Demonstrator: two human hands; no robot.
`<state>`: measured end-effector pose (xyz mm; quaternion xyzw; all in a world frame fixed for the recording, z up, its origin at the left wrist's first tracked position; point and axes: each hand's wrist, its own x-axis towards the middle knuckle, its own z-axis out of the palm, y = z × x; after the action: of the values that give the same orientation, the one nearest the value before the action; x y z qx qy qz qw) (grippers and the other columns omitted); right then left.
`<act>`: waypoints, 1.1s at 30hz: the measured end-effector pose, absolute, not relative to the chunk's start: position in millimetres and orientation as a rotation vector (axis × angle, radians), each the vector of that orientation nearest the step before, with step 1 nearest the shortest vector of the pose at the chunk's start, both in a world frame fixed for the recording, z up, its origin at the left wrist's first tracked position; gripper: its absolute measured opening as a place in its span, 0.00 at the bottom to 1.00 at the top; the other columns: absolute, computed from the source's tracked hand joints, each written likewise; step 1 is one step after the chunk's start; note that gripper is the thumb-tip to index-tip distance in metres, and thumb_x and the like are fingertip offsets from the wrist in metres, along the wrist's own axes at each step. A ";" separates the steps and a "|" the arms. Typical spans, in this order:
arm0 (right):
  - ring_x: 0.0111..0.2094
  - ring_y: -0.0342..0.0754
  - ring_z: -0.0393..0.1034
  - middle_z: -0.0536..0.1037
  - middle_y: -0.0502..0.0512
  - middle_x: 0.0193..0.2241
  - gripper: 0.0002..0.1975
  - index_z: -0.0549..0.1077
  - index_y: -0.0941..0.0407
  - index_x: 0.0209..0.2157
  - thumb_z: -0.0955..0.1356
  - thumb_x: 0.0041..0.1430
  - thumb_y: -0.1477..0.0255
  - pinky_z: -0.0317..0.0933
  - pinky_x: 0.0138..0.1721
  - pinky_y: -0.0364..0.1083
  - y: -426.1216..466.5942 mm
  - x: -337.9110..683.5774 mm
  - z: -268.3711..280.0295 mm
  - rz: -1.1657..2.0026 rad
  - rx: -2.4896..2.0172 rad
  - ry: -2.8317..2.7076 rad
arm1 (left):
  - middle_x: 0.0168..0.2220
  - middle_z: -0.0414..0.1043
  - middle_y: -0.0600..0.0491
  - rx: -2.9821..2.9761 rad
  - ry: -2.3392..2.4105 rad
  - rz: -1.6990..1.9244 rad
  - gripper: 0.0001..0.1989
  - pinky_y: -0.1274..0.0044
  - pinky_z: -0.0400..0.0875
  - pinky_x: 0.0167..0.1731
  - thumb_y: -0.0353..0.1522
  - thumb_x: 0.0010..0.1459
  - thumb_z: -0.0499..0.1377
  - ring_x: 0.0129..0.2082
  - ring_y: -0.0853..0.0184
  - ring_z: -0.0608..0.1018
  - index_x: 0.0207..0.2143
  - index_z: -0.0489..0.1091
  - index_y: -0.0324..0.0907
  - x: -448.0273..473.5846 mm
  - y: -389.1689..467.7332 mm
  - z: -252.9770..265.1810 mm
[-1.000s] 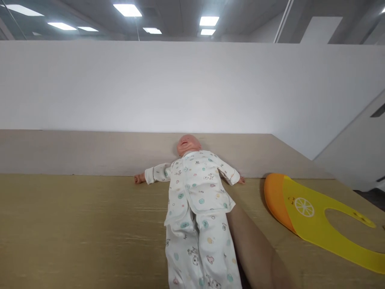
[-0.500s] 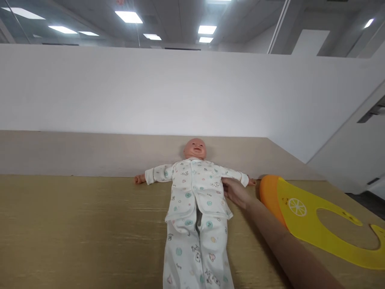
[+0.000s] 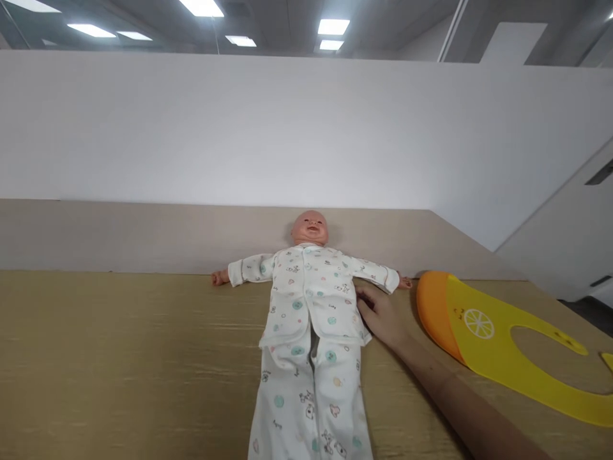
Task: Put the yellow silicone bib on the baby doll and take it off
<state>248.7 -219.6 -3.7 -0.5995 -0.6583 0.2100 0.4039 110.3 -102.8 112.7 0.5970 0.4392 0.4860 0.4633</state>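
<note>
A baby doll (image 3: 310, 228) lies on its back with arms stretched out, its head at the raised back board. It wears a white printed jacket (image 3: 292, 300) and matching trousers (image 3: 287, 396). My right hand (image 3: 380, 313) rests low at the doll's side, under its outstretched arm on the right. The fingers are loosely bent, a little apart from the thumb, with their tips against the jacket's edge. I see no cloth gripped between them. To the right of this hand lies a yellow bib (image 3: 498, 345) with an orange pocket and a citrus-slice print. My left hand is out of view.
The doll and bib lie on a wood-toned table (image 3: 134, 358). A beige board (image 3: 119, 236) runs along its back, with a white wall (image 3: 239, 128) behind. Glass panels top the wall, and a door (image 3: 569, 236) stands at the right.
My right hand has drawn slightly back from under the doll's arm, its fingers now more bent. The whole view has shifted a little. Doll and bib keep their places.
</note>
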 end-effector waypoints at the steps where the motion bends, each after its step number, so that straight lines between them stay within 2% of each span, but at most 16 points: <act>1: 0.36 0.50 0.70 0.76 0.53 0.31 0.09 0.68 0.54 0.31 0.59 0.50 0.75 0.62 0.39 0.49 -219.5 249.1 -3.6 0.527 -1.517 -1.669 | 0.54 0.60 0.82 1.446 1.104 1.195 0.24 0.57 0.76 0.37 0.56 0.51 0.44 0.62 0.53 0.52 0.52 0.51 0.79 110.0 -104.1 113.4; 4: 0.36 0.50 0.69 0.75 0.52 0.29 0.09 0.68 0.54 0.30 0.59 0.50 0.74 0.62 0.38 0.48 -219.8 249.8 -3.4 0.510 -1.538 -1.679 | 0.52 0.62 0.80 1.369 1.085 1.113 0.32 0.57 0.77 0.35 0.57 0.43 0.53 0.62 0.49 0.52 0.53 0.48 0.80 110.6 -102.7 118.6; 5: 0.36 0.51 0.69 0.75 0.52 0.29 0.09 0.69 0.54 0.30 0.59 0.50 0.74 0.61 0.38 0.48 -220.0 249.9 -3.4 0.507 -1.543 -1.681 | 0.52 0.63 0.80 1.339 1.081 1.094 0.32 0.57 0.78 0.34 0.57 0.43 0.54 0.61 0.49 0.52 0.53 0.49 0.80 111.3 -100.6 121.1; 8: 0.36 0.51 0.69 0.76 0.52 0.29 0.09 0.68 0.54 0.30 0.59 0.49 0.74 0.61 0.38 0.48 -220.2 249.8 -3.5 0.503 -1.549 -1.685 | 0.51 0.62 0.84 1.244 1.084 1.049 0.21 0.60 0.77 0.31 0.59 0.49 0.44 0.60 0.47 0.52 0.48 0.53 0.82 112.7 -97.2 125.0; 11: 0.35 0.50 0.69 0.76 0.52 0.29 0.09 0.69 0.54 0.30 0.59 0.50 0.73 0.61 0.37 0.48 -220.3 249.9 -3.4 0.514 -1.547 -1.689 | 0.54 0.56 0.87 1.172 1.110 1.034 0.21 0.59 0.75 0.33 0.58 0.53 0.36 0.59 0.45 0.54 0.49 0.53 0.82 106.1 -114.2 110.8; 13: 0.35 0.50 0.69 0.76 0.51 0.29 0.09 0.69 0.54 0.31 0.59 0.50 0.73 0.61 0.37 0.49 -220.1 250.2 -3.6 0.519 -1.542 -1.692 | 0.55 0.53 0.89 1.152 1.135 1.043 0.20 0.58 0.75 0.32 0.57 0.54 0.37 0.58 0.45 0.56 0.49 0.52 0.83 94.5 -140.6 89.0; 16: 0.35 0.50 0.69 0.76 0.51 0.28 0.09 0.69 0.54 0.31 0.59 0.49 0.74 0.61 0.38 0.49 -219.5 250.7 -4.9 0.506 -1.542 -1.693 | 0.53 0.55 0.90 1.148 1.174 1.053 0.19 0.57 0.77 0.28 0.57 0.51 0.44 0.58 0.45 0.57 0.48 0.48 0.87 72.1 -190.2 51.1; 21: 0.35 0.50 0.70 0.76 0.52 0.30 0.09 0.69 0.54 0.31 0.59 0.49 0.74 0.61 0.38 0.49 -219.6 249.9 -5.6 0.515 -1.543 -1.683 | 0.52 0.59 0.86 1.156 1.183 1.023 0.24 0.56 0.77 0.28 0.58 0.49 0.47 0.59 0.44 0.56 0.50 0.49 0.84 47.2 -250.4 19.8; 26: 0.32 0.50 0.69 0.76 0.52 0.30 0.09 0.69 0.54 0.31 0.59 0.50 0.73 0.61 0.35 0.48 -220.4 248.9 -4.0 0.495 -1.546 -1.685 | 0.54 0.60 0.82 1.185 1.148 1.007 0.25 0.56 0.77 0.34 0.59 0.51 0.42 0.59 0.45 0.58 0.53 0.52 0.78 32.3 -278.1 10.9; 29: 0.33 0.50 0.69 0.75 0.52 0.30 0.09 0.69 0.54 0.31 0.59 0.50 0.73 0.61 0.35 0.48 -220.0 249.9 -5.2 0.513 -1.550 -1.690 | 0.55 0.61 0.76 1.205 1.135 1.048 0.26 0.57 0.77 0.36 0.58 0.52 0.43 0.59 0.48 0.59 0.55 0.50 0.76 27.0 -283.7 5.0; 33: 0.34 0.50 0.69 0.75 0.52 0.30 0.09 0.69 0.54 0.32 0.59 0.50 0.73 0.61 0.36 0.48 -219.6 250.8 -6.8 0.514 -1.553 -1.689 | 0.54 0.63 0.73 1.242 1.271 1.175 0.25 0.61 0.79 0.31 0.57 0.53 0.43 0.58 0.48 0.62 0.54 0.54 0.73 33.5 -275.6 3.4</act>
<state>250.8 -219.6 -6.8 -0.6096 -0.6630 0.2018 0.3849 33.5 -275.6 3.4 0.5102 0.5220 0.4825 0.4842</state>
